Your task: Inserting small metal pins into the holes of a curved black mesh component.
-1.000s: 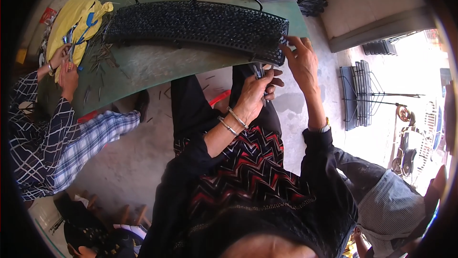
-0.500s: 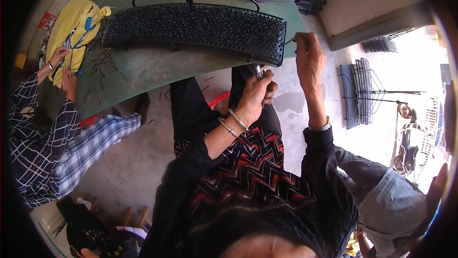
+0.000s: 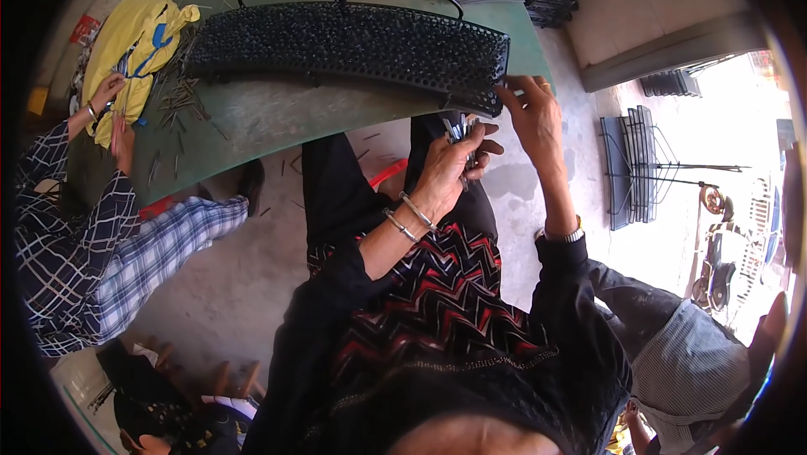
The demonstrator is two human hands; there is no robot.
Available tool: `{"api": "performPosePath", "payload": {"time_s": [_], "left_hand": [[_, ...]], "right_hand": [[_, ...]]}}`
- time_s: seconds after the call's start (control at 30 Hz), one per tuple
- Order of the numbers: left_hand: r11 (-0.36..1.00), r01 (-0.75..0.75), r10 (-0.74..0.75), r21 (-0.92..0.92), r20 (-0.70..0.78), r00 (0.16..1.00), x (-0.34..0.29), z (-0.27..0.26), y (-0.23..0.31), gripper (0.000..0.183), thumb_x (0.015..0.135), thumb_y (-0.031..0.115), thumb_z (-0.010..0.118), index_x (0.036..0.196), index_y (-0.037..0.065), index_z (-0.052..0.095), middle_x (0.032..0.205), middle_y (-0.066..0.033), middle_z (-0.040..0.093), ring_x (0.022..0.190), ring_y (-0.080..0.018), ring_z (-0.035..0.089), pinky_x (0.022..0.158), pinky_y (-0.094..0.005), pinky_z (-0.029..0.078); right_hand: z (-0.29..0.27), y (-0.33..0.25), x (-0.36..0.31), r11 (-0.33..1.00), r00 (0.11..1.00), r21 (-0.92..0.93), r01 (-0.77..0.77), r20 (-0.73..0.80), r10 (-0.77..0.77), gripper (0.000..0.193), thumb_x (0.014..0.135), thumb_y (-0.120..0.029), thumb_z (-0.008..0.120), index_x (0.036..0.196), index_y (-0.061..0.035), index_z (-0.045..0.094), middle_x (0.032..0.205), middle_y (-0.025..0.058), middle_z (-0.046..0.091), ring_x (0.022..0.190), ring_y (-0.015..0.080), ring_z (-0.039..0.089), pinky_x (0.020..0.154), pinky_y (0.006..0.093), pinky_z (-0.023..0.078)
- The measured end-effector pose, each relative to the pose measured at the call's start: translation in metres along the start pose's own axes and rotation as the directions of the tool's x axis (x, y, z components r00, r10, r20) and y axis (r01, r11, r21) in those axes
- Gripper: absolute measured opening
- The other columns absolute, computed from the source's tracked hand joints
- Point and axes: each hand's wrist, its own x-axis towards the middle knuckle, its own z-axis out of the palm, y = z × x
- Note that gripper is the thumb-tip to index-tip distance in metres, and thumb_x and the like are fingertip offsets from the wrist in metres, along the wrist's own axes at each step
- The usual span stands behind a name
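A long black perforated panel [image 3: 353,43] studded with small pins lies along the green table [image 3: 277,114]. My right hand [image 3: 531,114] touches the panel's right end, its fingertips pinched at the edge; whether it grips a pin I cannot tell. Just below the table edge, my left hand [image 3: 450,165] is closed around a bundle of thin metal pins [image 3: 461,129]. Two bangles circle my left wrist.
A person in a checked shirt [image 3: 76,236] sits at left, hands at a yellow bag [image 3: 126,43] beside loose pins [image 3: 181,102]. Another person in a striped top [image 3: 698,362] is at lower right. Black racks [image 3: 635,165] stand on the concrete floor.
My right hand has shifted along the panel's right end and now sits lower at its corner. My left hand has stayed put with the pin bundle.
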Motion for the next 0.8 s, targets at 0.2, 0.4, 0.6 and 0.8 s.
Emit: {"api": "performPosePath", "payload": {"time_s": [0.2, 0.4, 0.6, 0.8], "left_hand": [[0.997, -0.026, 0.018, 0.067, 0.105, 0.994, -0.003, -0.011, -0.004, 0.018, 0.094, 0.019, 0.06, 0.107, 0.007, 0.059, 0.09, -0.008, 0.068, 0.065, -0.0061, 0.052, 0.049, -0.0193, 0.033], [0.995, -0.011, 0.0, 0.095, 0.113, 0.994, -0.009, -0.006, 0.005, 0.018, 0.095, 0.021, 0.059, 0.105, 0.007, 0.061, 0.087, -0.0075, 0.068, 0.067, -0.0054, 0.052, 0.053, -0.0198, 0.036], [0.987, 0.0, -0.026, 0.161, 0.157, 0.987, -0.014, -0.012, 0.011, 0.025, 0.096, 0.03, 0.058, 0.104, 0.006, 0.062, 0.091, -0.0083, 0.069, 0.071, -0.0072, 0.058, 0.056, -0.0209, 0.039], [0.99, 0.037, -0.048, 0.135, 0.079, 0.996, -0.009, -0.015, 0.017, 0.039, 0.096, 0.041, 0.055, 0.109, 0.005, 0.061, 0.093, -0.0127, 0.071, 0.071, -0.0089, 0.061, 0.055, -0.0212, 0.04]], "right_hand": [[-0.017, 0.002, -0.008, 0.941, 0.857, 0.326, -0.085, 0.506, -0.098, 0.017, 0.086, -0.01, 0.062, 0.095, 0.0042, 0.067, 0.089, 0.0106, 0.061, 0.08, 0.0172, 0.064, 0.072, 0.0291, 0.049], [-0.018, -0.004, -0.002, 0.931, 0.815, 0.325, -0.165, 0.577, -0.056, 0.017, 0.087, -0.011, 0.062, 0.095, 0.0037, 0.065, 0.081, 0.0069, 0.064, 0.079, 0.0141, 0.062, 0.072, 0.0272, 0.049], [-0.023, -0.015, 0.005, 0.935, 0.759, 0.313, -0.166, 0.646, -0.081, 0.015, 0.087, -0.01, 0.06, 0.092, 0.003, 0.063, 0.08, 0.0059, 0.063, 0.076, 0.0127, 0.059, 0.069, 0.026, 0.048], [-0.024, -0.02, 0.011, 0.929, 0.913, 0.367, -0.05, 0.394, -0.107, 0.01, 0.088, -0.007, 0.059, 0.092, 0.0019, 0.062, 0.078, 0.0059, 0.064, 0.072, 0.0111, 0.061, 0.067, 0.0261, 0.048]]}}
